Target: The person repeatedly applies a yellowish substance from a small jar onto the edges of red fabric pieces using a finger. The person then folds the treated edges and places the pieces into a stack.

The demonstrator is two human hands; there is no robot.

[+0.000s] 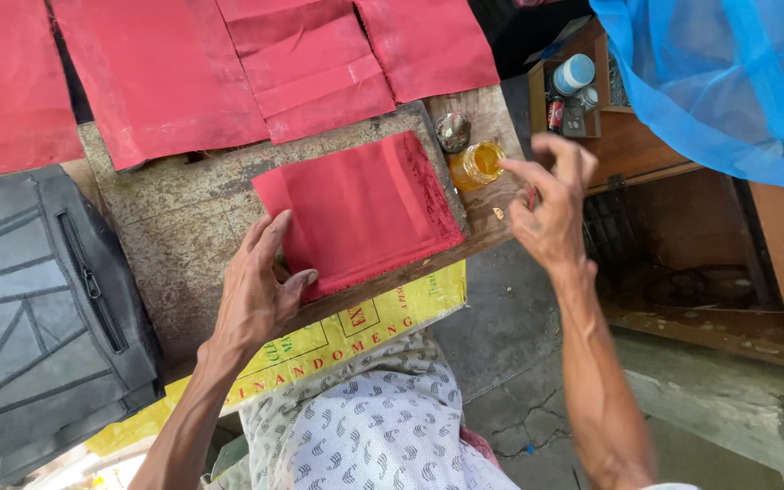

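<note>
The left hand lies flat on a folded rectangular piece of red fabric, resting on a stained grey board; the right hand hovers with fingers pinched just beside a small glass jar of amber liquid; more red fabric sheets lie beyond; a grey zippered bag sits left.

Five red sheets (one folded), one jar

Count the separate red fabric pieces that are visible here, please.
5. One folded piece lies under the left hand. Four lie along the top: far left, left of centre, centre, right. More may lie beyond the frame.
</note>
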